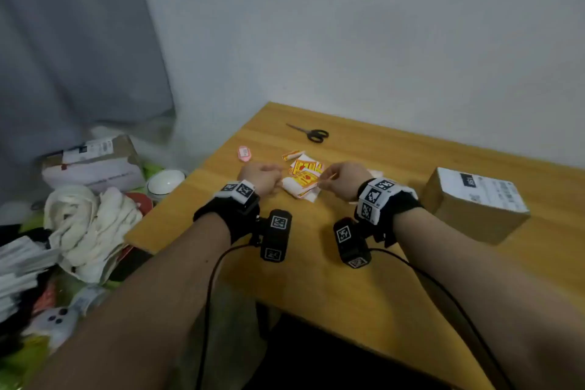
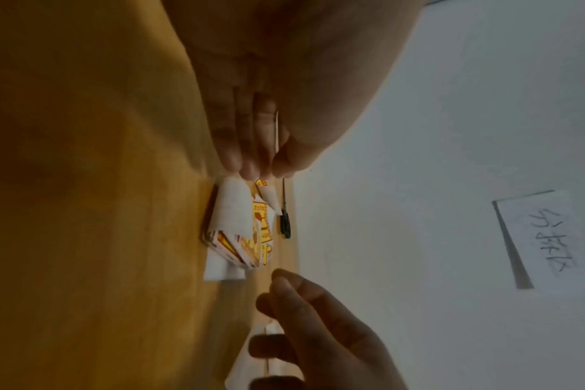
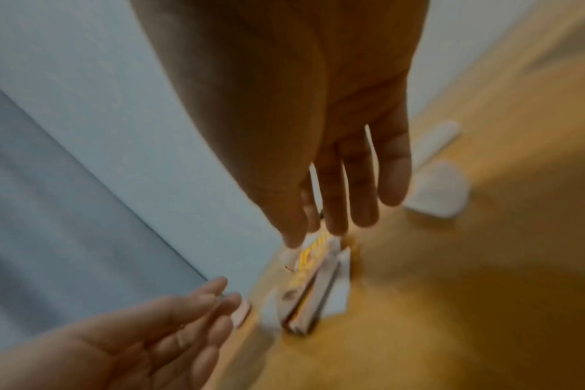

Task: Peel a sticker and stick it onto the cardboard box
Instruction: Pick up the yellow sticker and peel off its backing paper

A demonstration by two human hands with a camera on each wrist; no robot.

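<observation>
**Peel under way over the sticker pile, box untouched**

Both hands are up over the sticker pile [image 1: 303, 182] mid-table [image 1: 316, 279].

- Left hand [image 1: 259, 176]: grip closed to a pinch. The left wrist view shows thumb against fingertips on a thin sheet [image 2: 277, 132], white and seen edge-on.
- Right hand [image 1: 343, 179]: thumb and forefinger pinch a thin strip [image 1: 328, 177]; the other fingers are loose and fairly straight. The right wrist view is blurred, so no detail.
- I can't tell which piece is the sticker and which is the backing, or whether they are still joined.
- The pile is loose yellow-red printed stickers on white backing, overlapping, just in front of both hands.
- The cardboard box [image 1: 474, 209] sits at the right side of the table, well apart from the pile, white label on top, brown sides facing. Nothing is being pressed on it yet.
- Scissors [image 1: 311, 133] and a pink tag [image 1: 243, 153] lie beyond the pile, not in play.

Step judged: separating sticker from backing.

To do it well:
- Keep both pinches at the very edge, so fingertips stay off the adhesive.
- Pull the pieces apart slowly at a low angle; thin paper probably tears or curls if yanked.
- Hold the hands clear of the pile so the tacky face doesn't grab a neighbour.
- Drop the backing, then carry the sticker by one corner to the box.
- Lay one edge down on bare cardboard, not the label, and smooth outward.

Risk: the sticker folds onto itself.
</observation>
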